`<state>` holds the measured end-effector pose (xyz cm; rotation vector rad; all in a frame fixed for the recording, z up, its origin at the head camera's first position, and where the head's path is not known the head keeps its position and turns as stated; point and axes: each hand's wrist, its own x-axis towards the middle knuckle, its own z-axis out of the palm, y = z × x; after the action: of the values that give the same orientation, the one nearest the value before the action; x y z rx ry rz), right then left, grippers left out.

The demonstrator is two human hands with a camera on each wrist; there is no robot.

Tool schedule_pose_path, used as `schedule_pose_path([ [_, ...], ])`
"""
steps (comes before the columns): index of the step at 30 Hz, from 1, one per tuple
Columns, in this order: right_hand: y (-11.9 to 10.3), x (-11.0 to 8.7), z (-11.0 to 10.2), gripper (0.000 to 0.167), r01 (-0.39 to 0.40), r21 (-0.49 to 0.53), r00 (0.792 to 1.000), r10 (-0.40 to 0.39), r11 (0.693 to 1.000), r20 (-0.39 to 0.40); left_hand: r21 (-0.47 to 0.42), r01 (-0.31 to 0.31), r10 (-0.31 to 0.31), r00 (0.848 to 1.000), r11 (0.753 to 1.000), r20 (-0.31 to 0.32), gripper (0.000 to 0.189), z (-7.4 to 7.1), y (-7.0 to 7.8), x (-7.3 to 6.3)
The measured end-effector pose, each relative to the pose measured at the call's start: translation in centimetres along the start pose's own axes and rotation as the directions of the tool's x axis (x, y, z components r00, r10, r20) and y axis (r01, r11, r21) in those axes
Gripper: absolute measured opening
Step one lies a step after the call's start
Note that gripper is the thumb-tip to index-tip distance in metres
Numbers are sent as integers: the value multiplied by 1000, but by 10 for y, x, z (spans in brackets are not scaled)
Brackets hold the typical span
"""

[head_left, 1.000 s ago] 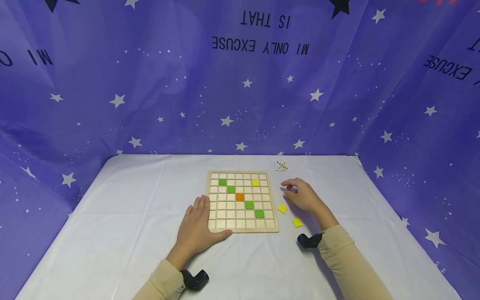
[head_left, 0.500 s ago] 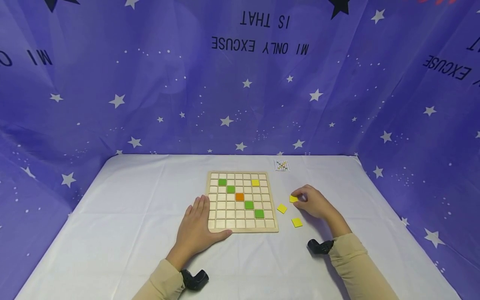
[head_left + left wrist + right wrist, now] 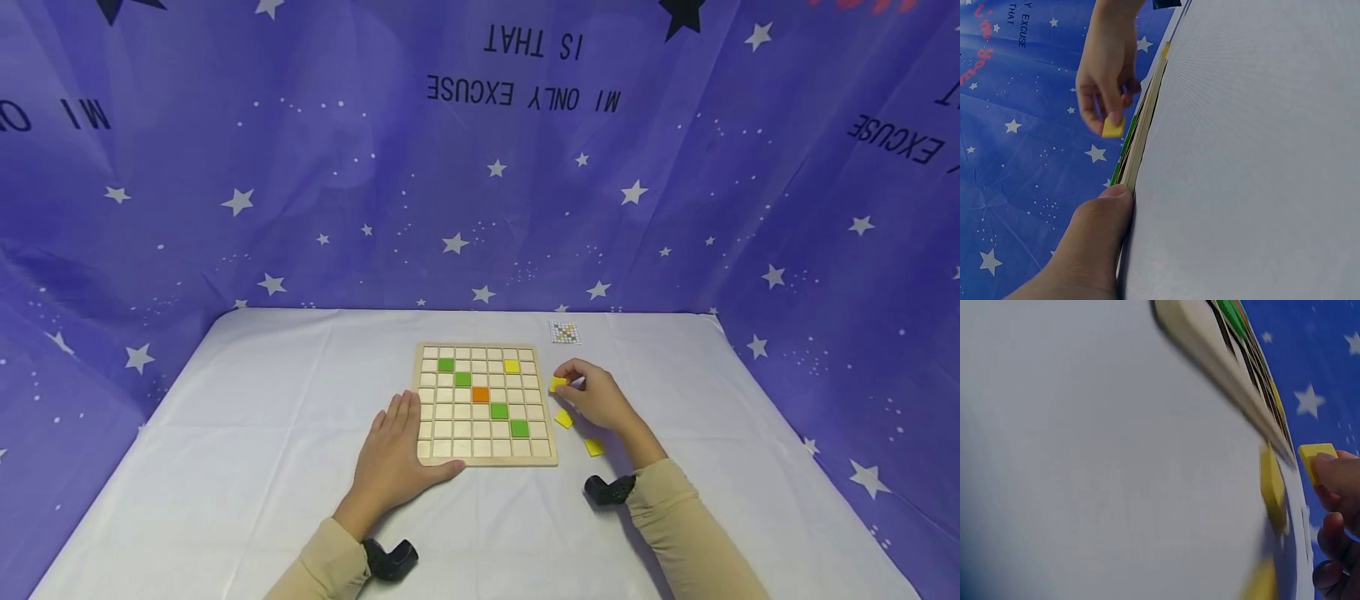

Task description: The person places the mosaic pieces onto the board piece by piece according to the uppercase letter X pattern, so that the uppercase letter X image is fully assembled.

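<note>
My right hand (image 3: 602,402) pinches a yellow square tile (image 3: 557,384) between thumb and fingers, just off the right edge of a wooden grid board (image 3: 462,429). In the right wrist view this held tile (image 3: 1315,456) is up off the cloth. My left hand (image 3: 392,458) rests against the board, straight fingers along its left edge and thumb at the near edge. Several green tiles (image 3: 499,411) run diagonally across the grid with an orange tile (image 3: 480,395) among them. One yellow tile (image 3: 512,367) sits in a cell near the board's upper right.
Two loose yellow tiles, one nearer (image 3: 595,447) and one farther (image 3: 564,419), lie on the white cloth (image 3: 247,450) right of the board. A small printed pattern card (image 3: 565,332) lies beyond it. A purple star-patterned curtain (image 3: 480,208) surrounds the table.
My right hand took hold of a yellow tile on the cloth, then moved left with it toward the board's right edge. My left hand stayed in place.
</note>
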<state>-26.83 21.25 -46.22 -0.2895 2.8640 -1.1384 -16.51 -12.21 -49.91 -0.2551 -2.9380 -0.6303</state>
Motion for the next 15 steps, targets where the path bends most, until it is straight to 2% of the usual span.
schedule_pose_path([
  [8, -35, 15, 36, 15, 60, 79, 998, -62, 995, 28, 3, 4, -4, 1000, 1000, 8, 133, 1, 0, 0],
  [15, -53, 26, 54, 14, 108, 82, 994, -110, 991, 27, 6, 11, -11, 1000, 1000, 10, 133, 1, 1, 0],
])
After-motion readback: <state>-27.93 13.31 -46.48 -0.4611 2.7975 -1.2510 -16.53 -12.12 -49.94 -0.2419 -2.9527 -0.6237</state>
